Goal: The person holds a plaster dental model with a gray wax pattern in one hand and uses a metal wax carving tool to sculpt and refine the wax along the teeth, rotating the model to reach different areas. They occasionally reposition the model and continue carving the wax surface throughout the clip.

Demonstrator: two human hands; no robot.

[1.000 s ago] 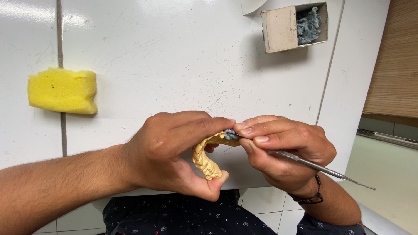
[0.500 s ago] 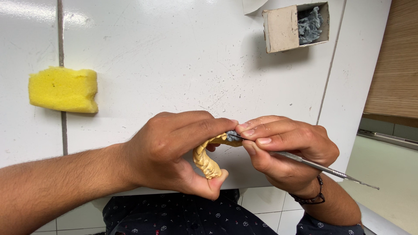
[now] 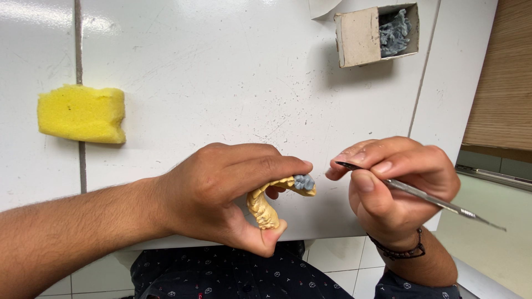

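Left hand (image 3: 221,191) gripping yellow dental cast (image 3: 270,202), right hand (image 3: 396,185) pinching metal tool (image 3: 421,194), cardboard box (image 3: 360,36) holding grey pieces (image 3: 394,32)

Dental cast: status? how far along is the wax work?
Done: one grey wax tooth sits on the yellow dental cast. In hand: left hand holds the cast; right hand holds a metal carving tool, tip just off the wax. Left: cannot tell; more grey wax waits in the cardboard box.

The left hand (image 3: 221,191) reaches in from the near left on a bare forearm, knuckles up, with thumb and fingers curled shut in a pinch. The right hand (image 3: 396,185) sits just to its right, apart from it, fingers bunched in a pen-like grip, wrist bent near.
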